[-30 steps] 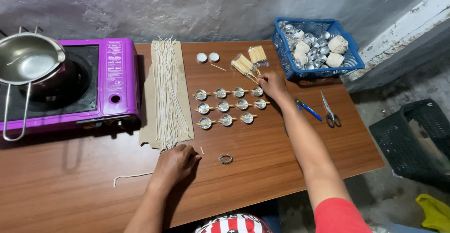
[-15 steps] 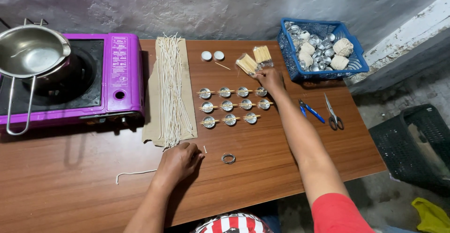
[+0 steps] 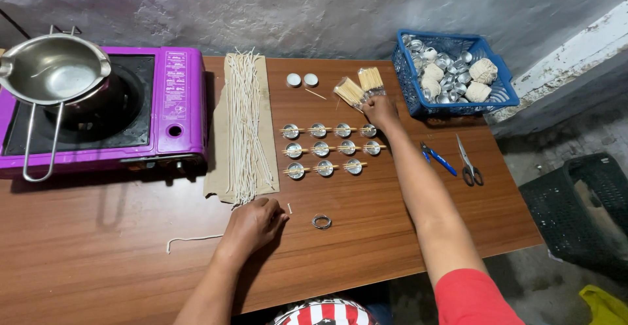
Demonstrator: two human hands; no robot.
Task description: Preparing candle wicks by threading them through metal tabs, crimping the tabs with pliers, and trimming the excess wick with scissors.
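Note:
My right hand (image 3: 380,110) reaches across the brown table (image 3: 392,220), its fingers closed at the near end of a clear packet of wooden sticks (image 3: 350,91); a second packet (image 3: 371,78) lies just behind. Below that hand are three rows of small metal cups (image 3: 322,149), each with sticks laid across it. My left hand (image 3: 253,223) rests on the table with its fingers curled, at the near end of a bundle of white wick strands (image 3: 245,125) lying on cardboard. A small metal ring (image 3: 321,221) and a short wick bit (image 3: 290,208) lie right of it.
A purple portable stove (image 3: 173,102) with a steel pot (image 3: 55,70) fills the left side. A blue basket (image 3: 451,73) of metal cups and twine balls stands at the back right. Blue pliers (image 3: 437,157), scissors (image 3: 468,165), two white discs (image 3: 302,80), a loose string (image 3: 190,239), a black floor crate (image 3: 579,210).
My right hand has moved from the top row of cups back to the stick packet. The left hand has stayed put. The view has shifted slightly.

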